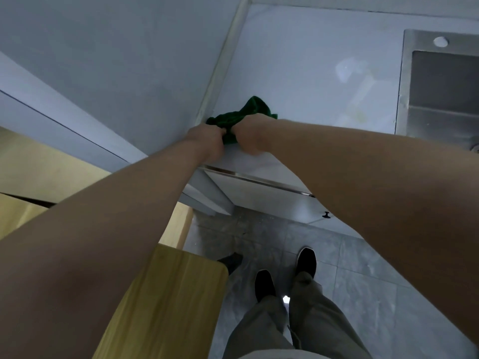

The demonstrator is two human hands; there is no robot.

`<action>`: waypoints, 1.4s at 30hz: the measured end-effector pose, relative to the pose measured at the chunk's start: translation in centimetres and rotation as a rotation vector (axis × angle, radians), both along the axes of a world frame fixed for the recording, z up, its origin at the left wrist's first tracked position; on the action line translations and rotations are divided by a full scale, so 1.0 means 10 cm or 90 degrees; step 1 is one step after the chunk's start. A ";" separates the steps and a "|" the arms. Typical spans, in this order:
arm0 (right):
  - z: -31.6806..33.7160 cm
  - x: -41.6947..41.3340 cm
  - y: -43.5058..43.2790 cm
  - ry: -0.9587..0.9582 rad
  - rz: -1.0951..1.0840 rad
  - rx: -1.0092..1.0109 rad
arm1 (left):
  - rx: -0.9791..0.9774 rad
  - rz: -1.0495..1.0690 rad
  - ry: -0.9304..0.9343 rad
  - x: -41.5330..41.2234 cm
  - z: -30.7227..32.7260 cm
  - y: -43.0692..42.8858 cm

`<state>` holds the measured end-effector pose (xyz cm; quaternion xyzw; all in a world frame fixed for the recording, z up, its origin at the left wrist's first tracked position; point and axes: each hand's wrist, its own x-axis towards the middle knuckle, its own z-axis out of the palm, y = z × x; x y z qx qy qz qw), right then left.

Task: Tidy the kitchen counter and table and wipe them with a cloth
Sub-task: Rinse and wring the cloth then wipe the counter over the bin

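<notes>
A crumpled dark green cloth lies at the near left corner of the pale grey kitchen counter, close to the wall joint. My left hand grips the cloth's left end and my right hand grips its near right part. The two hands are almost touching, with a fold of cloth bunched between them. The fingers of both hands are hidden behind the knuckles and the cloth.
A steel sink is set into the counter at the right. A grey wall rises to the left of the counter. A wooden table stands at lower left. White cabinet doors and a grey tiled floor lie below.
</notes>
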<state>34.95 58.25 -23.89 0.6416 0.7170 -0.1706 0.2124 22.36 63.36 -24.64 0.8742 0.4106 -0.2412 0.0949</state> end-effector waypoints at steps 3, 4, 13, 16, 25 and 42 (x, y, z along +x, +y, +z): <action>-0.01 -0.02 0.00 -0.002 -0.002 -0.005 | -0.004 0.026 -0.034 -0.08 -0.04 -0.04; -0.01 -0.03 0.00 -0.002 0.001 -0.005 | -0.005 0.035 -0.046 -0.11 -0.05 -0.05; 0.03 -0.02 0.03 -0.009 0.032 -0.025 | -0.034 0.129 -0.151 -0.21 -0.16 -0.16; 0.07 0.02 0.04 -0.036 0.059 -0.040 | -0.015 0.138 -0.166 -0.16 -0.17 -0.22; 0.21 0.18 -0.10 -0.110 0.143 -0.048 | 0.037 0.180 -0.159 0.12 -0.16 -0.67; 0.17 0.87 -0.73 -0.182 0.162 -0.050 | 0.078 0.167 -0.182 0.92 -0.20 -1.47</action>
